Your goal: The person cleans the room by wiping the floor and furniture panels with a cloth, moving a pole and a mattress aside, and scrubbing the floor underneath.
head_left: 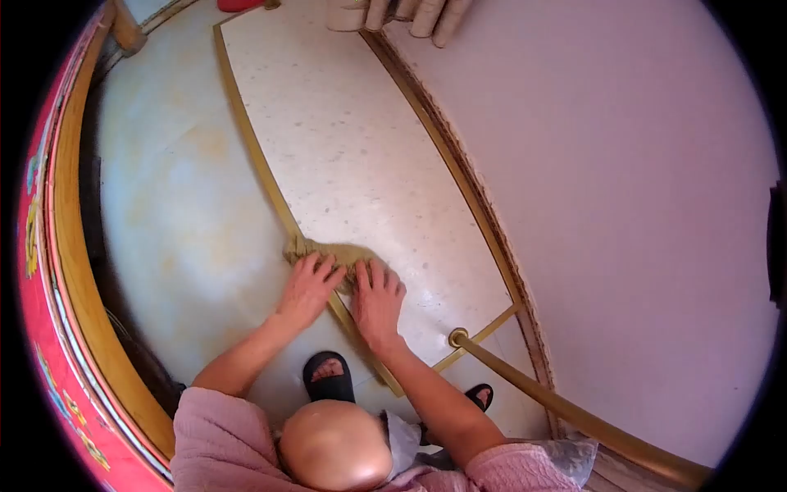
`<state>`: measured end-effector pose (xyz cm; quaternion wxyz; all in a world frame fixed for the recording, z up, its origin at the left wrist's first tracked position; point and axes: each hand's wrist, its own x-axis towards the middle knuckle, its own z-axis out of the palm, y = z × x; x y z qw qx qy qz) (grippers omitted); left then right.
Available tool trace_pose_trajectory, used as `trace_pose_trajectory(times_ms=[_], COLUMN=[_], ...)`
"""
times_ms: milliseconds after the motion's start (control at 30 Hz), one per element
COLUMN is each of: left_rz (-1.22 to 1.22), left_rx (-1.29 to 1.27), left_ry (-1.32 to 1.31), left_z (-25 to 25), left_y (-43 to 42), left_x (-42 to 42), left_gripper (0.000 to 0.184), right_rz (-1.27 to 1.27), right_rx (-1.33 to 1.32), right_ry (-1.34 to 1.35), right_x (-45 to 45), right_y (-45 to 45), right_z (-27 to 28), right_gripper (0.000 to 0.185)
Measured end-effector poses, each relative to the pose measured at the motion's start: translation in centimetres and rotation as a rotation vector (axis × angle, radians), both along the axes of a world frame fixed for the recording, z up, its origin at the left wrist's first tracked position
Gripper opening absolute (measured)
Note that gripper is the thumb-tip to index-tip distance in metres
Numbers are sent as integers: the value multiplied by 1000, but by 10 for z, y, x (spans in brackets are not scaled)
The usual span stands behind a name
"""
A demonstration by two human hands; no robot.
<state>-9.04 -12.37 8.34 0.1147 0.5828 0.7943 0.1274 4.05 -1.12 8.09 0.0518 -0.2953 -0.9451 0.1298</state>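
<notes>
An olive-brown cloth (pixel 340 253) lies bunched across the gold trim at the left edge of a long white speckled panel (pixel 352 156). My left hand (pixel 309 289) presses on the cloth's left part with bent fingers, right at the trim. Close beside it, my right hand (pixel 378 305) grips the near right side of the cloth, above the panel. The fingertips of both hands are partly sunk in the folds, and the thumbs are hard to make out.
A gold pole (pixel 566 402) slants from a round fitting on the panel to the lower right. A pink wall (pixel 623 180) rises on the right. A wood-edged bed or seat with red patterned fabric (pixel 45 303) borders the left. My feet wear black slippers (pixel 329 394).
</notes>
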Motion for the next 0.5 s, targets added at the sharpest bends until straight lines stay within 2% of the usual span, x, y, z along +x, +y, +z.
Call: trace_pose_trajectory(times_ms=[100, 267, 500], left_rz=[-55, -271, -424], left_rx=[1, 39, 252], left_ry=[-2, -46, -9], left_z=[-1, -8, -36], left_y=[-18, 3, 148], left_x=[35, 63, 38], left_gripper=[55, 50, 44], right_rz=[72, 20, -563], right_rx=[-56, -61, 78], right_ry=[15, -81, -62], right_x=[42, 96, 74], right_y=[-13, 14, 80], right_z=[6, 11, -16], right_gripper=[55, 54, 54])
